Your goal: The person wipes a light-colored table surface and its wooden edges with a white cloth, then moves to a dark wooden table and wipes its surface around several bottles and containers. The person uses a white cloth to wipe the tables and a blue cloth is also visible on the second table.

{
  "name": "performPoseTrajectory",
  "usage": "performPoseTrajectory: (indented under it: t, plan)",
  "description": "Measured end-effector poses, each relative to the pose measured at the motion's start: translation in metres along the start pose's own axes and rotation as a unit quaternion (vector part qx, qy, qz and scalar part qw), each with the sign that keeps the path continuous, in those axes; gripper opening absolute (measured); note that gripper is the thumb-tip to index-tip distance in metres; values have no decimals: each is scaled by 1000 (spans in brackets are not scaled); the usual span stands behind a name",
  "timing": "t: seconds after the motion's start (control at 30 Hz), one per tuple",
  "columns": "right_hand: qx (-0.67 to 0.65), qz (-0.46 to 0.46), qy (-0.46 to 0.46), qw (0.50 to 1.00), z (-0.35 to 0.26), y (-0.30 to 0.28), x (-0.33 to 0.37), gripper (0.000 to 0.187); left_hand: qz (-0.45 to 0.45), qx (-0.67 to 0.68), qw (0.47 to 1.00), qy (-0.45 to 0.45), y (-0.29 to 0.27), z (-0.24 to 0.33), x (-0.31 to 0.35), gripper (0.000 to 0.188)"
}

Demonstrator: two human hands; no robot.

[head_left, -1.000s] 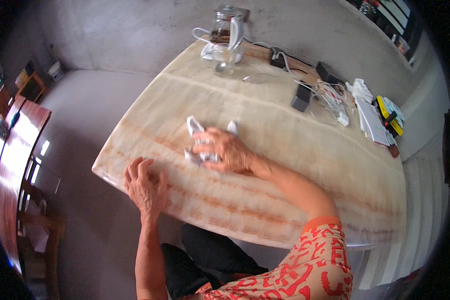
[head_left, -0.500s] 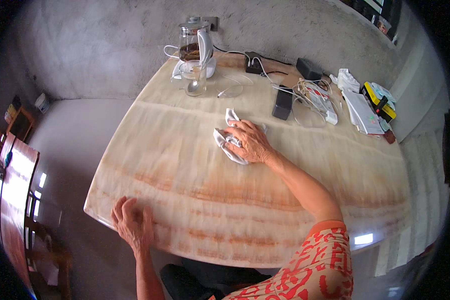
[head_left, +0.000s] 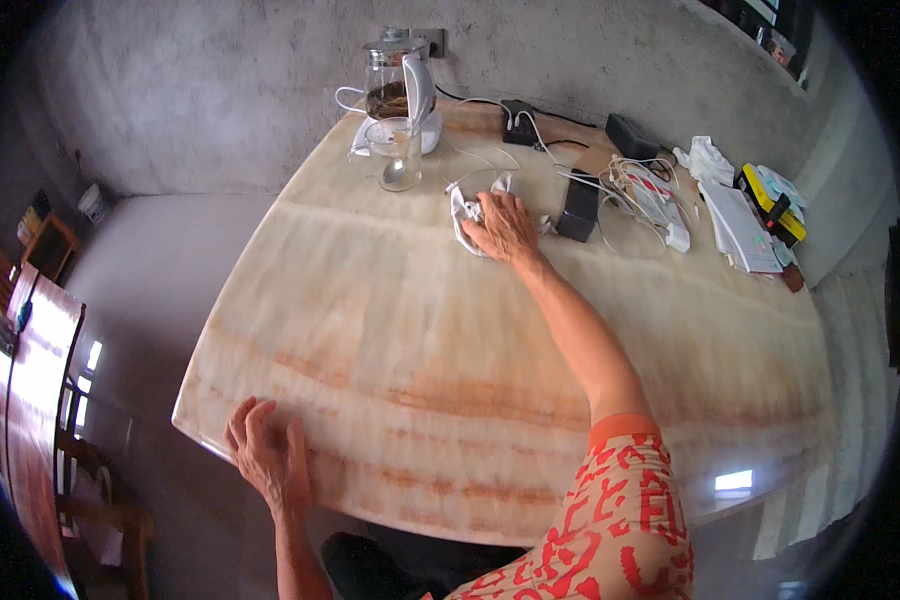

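A white cloth (head_left: 461,222) lies bunched beneath the right hand (head_left: 508,228), showing mostly to the grip's left, with a tip poking out ahead and a small corner to the right. No clear long axis shows in its folds, though the strip on the left runs roughly away from the person. The right hand is by far the nearer; the left hand (head_left: 268,455) is well apart, back and to the left.

The right grip is partly closed over the cloth and has hold of it, palm down, fingers bent forward, thumb to the left, arm reaching far across the tabletop (head_left: 370,300). The left grip is loosely curled, holding nothing, by the near edge.

Just right of the right grip stands a black box (head_left: 578,208); ahead and left are a glass cup (head_left: 402,150) and, behind it, a kettle (head_left: 386,98).
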State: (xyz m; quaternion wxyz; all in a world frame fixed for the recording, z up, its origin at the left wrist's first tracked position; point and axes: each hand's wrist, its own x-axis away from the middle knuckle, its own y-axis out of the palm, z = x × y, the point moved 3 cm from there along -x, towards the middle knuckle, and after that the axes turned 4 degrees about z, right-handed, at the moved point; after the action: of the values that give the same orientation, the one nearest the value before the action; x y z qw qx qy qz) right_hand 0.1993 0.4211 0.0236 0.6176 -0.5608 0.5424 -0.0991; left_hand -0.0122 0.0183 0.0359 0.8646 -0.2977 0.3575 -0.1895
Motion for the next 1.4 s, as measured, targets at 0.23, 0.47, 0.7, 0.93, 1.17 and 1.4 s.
performPoseTrajectory:
  t: [0.23,0.47,0.7,0.93,1.17,1.4]
  plan:
    - [-61,-229,-55,970,-35,-45,64,77,11,-12,1000,5,5,-11,1,34]
    - [-103,-232,-326,911,-113,-120,148,73,17,-19,1000,-9,3,-13,2,35]
    - [-199,-119,-414,880,-163,-68,123,55,29,-35,999,10,3,-13,2,36]
    - [-102,-80,-260,957,-174,28,11,51,5,-25,1000,-10,3,-12,0,38]
    - [-81,-38,-188,978,-188,86,-57,51,8,-28,1000,-3,2,-10,-1,38]
    - [-121,-93,-230,961,-212,76,-42,36,21,1,1000,-9,-1,-6,-1,33]
